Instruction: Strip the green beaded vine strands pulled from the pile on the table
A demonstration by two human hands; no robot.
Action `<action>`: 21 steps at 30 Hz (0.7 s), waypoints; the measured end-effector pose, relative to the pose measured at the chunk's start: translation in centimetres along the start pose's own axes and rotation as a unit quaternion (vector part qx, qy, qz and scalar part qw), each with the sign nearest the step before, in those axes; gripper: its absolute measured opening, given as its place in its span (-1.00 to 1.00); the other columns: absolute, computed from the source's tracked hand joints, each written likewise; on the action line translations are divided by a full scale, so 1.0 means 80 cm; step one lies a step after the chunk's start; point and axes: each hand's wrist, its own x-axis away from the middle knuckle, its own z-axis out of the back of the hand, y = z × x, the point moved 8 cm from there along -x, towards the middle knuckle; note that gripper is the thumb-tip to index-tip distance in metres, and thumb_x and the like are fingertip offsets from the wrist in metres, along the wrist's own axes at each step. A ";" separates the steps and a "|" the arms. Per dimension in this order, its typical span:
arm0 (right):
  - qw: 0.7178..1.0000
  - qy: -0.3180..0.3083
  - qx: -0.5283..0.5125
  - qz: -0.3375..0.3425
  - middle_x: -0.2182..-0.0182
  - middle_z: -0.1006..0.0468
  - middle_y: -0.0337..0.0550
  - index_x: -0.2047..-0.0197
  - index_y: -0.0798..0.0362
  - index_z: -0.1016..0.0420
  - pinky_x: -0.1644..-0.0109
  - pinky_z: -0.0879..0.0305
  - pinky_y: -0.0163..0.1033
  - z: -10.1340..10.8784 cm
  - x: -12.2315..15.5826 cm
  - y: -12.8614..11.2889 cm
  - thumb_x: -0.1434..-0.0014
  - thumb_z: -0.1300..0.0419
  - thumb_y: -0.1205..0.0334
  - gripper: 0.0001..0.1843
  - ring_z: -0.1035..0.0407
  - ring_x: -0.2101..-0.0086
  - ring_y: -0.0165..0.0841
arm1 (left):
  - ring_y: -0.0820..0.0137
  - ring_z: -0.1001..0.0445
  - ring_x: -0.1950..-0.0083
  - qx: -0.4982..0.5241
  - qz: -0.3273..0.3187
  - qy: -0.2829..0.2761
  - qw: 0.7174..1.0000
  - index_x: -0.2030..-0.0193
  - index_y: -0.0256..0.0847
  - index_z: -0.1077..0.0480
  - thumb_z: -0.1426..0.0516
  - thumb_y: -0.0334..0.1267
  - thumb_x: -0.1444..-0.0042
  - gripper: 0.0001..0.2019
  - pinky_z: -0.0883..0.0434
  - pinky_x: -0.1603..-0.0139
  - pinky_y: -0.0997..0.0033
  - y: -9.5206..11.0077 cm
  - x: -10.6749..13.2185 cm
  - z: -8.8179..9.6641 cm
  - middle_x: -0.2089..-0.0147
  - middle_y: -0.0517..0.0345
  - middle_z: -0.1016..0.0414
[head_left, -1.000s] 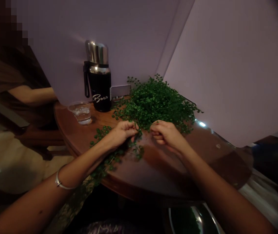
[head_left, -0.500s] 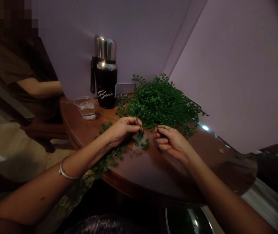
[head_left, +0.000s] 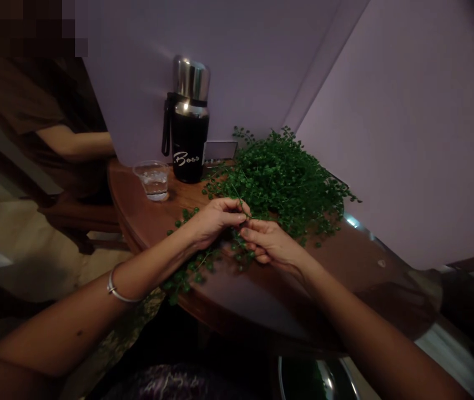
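From my station I have the left hand (head_left: 218,225) pinching a thin green stem (head_left: 243,207), its fingers nearly closed. The right hand (head_left: 273,244) has its fingers drawn together at the same stem. The leafy heap (head_left: 289,178) lies beyond on the surface (head_left: 257,308), right of the black flask (head_left: 189,139).

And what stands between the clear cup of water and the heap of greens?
The head view shows the black Boss thermos, then a rectangular object, both near the wall.
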 end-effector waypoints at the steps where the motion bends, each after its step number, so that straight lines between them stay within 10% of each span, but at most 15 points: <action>1: 1.000 -0.024 0.005 -0.012 0.66 -0.18 -0.42 0.42 0.09 -0.23 0.69 0.33 -0.51 -0.006 0.001 0.002 0.07 -0.27 0.05 -0.65 0.16 0.72 -0.69 | 0.55 -0.27 0.47 -0.002 0.004 -0.002 1.000 0.40 -0.36 -0.40 -0.18 -0.41 0.19 -0.86 -0.18 0.41 0.53 0.000 0.001 -0.001 0.46 0.21 -0.34; 7: 0.994 -0.097 0.013 -0.044 0.66 -0.18 -0.41 0.37 0.10 -0.30 0.69 0.35 -0.50 -0.031 0.009 0.009 0.05 -0.25 0.13 -0.74 0.15 0.72 -0.67 | 0.55 -0.27 0.44 -0.022 -0.010 -0.014 1.000 0.42 -0.36 -0.38 -0.18 -0.41 0.19 -0.88 -0.19 0.41 0.54 0.002 0.001 -0.004 0.42 0.20 -0.35; 14: 0.977 0.107 0.133 0.129 0.70 -0.22 -0.38 0.45 0.10 -0.35 0.66 0.10 -0.45 0.007 0.014 -0.020 0.02 -0.16 0.15 -0.82 -0.02 0.70 -0.59 | 0.58 -0.23 0.55 -0.041 0.025 -0.018 0.999 0.45 -0.33 -0.29 -0.15 -0.32 0.09 -0.88 -0.19 0.51 0.57 -0.006 0.000 -0.005 0.57 0.26 -0.27; 21: 0.943 0.143 0.229 0.195 0.66 -0.28 -0.33 0.48 0.13 -0.39 0.54 -0.07 -0.40 0.012 0.031 -0.037 0.01 -0.12 0.23 -0.87 -0.15 0.62 -0.54 | 0.65 -0.18 0.61 -0.041 0.104 -0.107 0.988 0.31 -0.33 -0.30 -0.23 -0.37 0.16 -0.75 -0.14 0.66 0.64 -0.016 0.010 -0.018 0.47 0.25 -0.30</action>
